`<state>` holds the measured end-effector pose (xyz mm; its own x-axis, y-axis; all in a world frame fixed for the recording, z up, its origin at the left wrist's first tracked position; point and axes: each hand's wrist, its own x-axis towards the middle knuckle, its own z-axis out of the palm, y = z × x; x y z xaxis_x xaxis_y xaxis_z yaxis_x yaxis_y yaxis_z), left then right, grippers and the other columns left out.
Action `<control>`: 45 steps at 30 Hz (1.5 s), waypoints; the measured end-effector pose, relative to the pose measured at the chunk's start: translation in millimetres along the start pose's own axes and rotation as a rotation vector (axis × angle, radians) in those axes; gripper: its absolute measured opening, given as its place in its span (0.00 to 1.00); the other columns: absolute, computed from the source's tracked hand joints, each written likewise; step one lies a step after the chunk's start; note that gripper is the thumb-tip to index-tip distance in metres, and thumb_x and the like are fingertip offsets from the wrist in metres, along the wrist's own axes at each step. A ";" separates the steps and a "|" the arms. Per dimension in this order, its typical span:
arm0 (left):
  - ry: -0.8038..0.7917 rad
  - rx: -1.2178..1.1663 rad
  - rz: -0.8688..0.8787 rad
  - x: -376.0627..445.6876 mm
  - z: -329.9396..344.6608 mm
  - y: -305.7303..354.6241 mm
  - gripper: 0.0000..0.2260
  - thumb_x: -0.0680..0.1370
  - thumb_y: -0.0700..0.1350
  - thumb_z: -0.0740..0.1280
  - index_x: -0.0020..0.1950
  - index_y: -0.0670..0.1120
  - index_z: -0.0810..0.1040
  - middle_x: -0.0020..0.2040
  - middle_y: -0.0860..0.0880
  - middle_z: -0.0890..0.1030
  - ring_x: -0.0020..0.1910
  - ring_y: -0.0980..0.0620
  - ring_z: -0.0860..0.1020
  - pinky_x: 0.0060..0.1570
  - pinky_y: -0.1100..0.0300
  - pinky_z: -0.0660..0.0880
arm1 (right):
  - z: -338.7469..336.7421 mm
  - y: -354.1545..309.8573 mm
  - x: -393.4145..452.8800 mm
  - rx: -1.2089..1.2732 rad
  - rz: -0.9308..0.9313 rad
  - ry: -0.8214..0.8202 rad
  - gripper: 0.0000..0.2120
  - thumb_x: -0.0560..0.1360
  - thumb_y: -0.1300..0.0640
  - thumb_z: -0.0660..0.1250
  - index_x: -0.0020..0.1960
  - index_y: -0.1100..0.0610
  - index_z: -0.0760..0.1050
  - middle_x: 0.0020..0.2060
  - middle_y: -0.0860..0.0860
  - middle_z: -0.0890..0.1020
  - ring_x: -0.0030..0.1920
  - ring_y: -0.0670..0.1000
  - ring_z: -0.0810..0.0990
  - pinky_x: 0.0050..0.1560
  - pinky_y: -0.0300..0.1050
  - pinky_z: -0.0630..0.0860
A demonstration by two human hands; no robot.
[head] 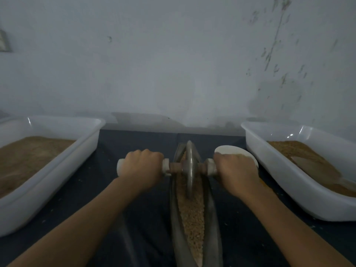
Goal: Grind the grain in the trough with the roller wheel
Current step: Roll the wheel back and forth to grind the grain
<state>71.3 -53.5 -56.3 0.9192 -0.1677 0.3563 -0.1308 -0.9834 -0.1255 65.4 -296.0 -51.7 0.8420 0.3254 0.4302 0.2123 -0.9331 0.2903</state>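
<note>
Between two white tubs [289,180] of brown meal, on a dark cloth [134,218], lies the long metal trough [212,218], filled with grain [192,212]. Upright in its far half stands the roller wheel [189,168]. Her left hand [143,166] and right hand [236,170] each grip a pale axle handle, fingers curled tight. Behind the right hand sits a white scoop [234,150].

Your left hand [143,166] and right hand [234,168] — both fisted, knuckles up, fingers curled round a grip; forearms extended forward, converging — wrists straight.
</note>
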 end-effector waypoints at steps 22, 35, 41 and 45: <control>-0.001 0.116 0.044 -4.4 -20.5 11.3 0.04 0.75 0.50 0.65 0.47 0.52 0.72 0.47 0.51 0.80 0.46 0.47 0.79 0.39 0.55 0.66 | 13.1 5.0 -1.4 0.179 0.037 -0.077 0.08 0.74 0.47 0.66 0.49 0.49 0.71 0.39 0.47 0.79 0.39 0.48 0.75 0.39 0.45 0.74; 0.066 0.061 0.036 -54.9 -5.8 -3.5 0.13 0.73 0.58 0.62 0.38 0.55 0.61 0.31 0.56 0.65 0.31 0.54 0.67 0.32 0.58 0.61 | -20.7 -5.1 -40.0 -0.005 -0.139 0.065 0.18 0.58 0.54 0.80 0.38 0.53 0.72 0.30 0.49 0.78 0.27 0.51 0.77 0.24 0.43 0.66; 0.050 -0.018 -0.023 0.3 14.6 -4.1 0.09 0.74 0.54 0.63 0.38 0.54 0.65 0.40 0.53 0.78 0.36 0.49 0.73 0.36 0.56 0.67 | -0.8 -2.7 14.3 -0.025 -0.041 -0.013 0.09 0.74 0.53 0.67 0.52 0.52 0.69 0.44 0.51 0.81 0.41 0.53 0.80 0.34 0.46 0.65; 0.000 0.005 0.016 -35.7 -4.0 -2.3 0.10 0.75 0.54 0.62 0.39 0.54 0.63 0.37 0.54 0.74 0.36 0.50 0.75 0.37 0.57 0.67 | -19.7 -6.8 -26.1 0.010 -0.098 -0.007 0.12 0.70 0.53 0.71 0.49 0.51 0.70 0.41 0.49 0.80 0.39 0.51 0.79 0.33 0.44 0.70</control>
<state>37.3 -45.5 -65.1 0.9169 -0.1836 0.3544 -0.1437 -0.9802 -0.1360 32.2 -295.1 -48.1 0.8206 0.4138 0.3943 0.2982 -0.8985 0.3222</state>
